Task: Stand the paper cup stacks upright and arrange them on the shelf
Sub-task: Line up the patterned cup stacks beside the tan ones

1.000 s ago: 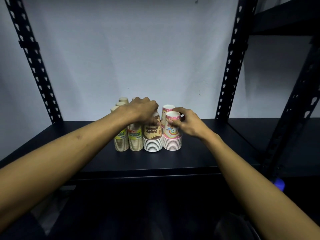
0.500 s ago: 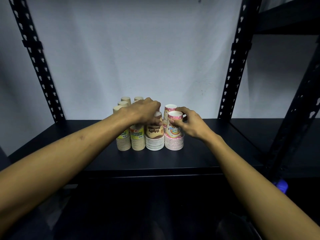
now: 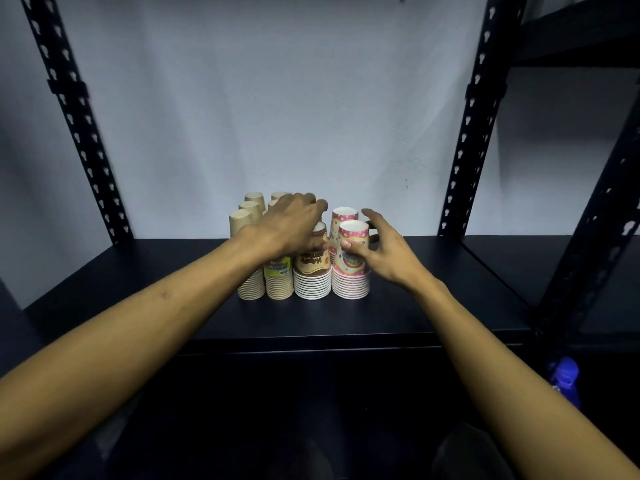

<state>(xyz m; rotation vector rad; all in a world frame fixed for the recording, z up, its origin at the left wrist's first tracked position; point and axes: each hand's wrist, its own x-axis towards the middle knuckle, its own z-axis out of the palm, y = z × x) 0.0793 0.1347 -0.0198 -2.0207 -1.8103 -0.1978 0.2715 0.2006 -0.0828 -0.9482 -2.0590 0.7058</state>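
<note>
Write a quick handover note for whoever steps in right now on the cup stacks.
Left hand: resting over the brown-printed stack, grip hidden.
Right hand: fingers spread, thumb touching the front pink stack, not gripping.
All visible paper cup stacks stand upside down, rims down, clustered mid-shelf: plain brown stacks at the back left, a second pink stack behind the front one.
Left: final nudging only, apparently.

Cup print, mostly too blurred for you to read

You can just make out upside-down "Happy" on the brown cup stack [image 3: 312,261]; lettering on the yellow-labelled stack [image 3: 278,268] and pink stack [image 3: 350,263] stays illegible.
</note>
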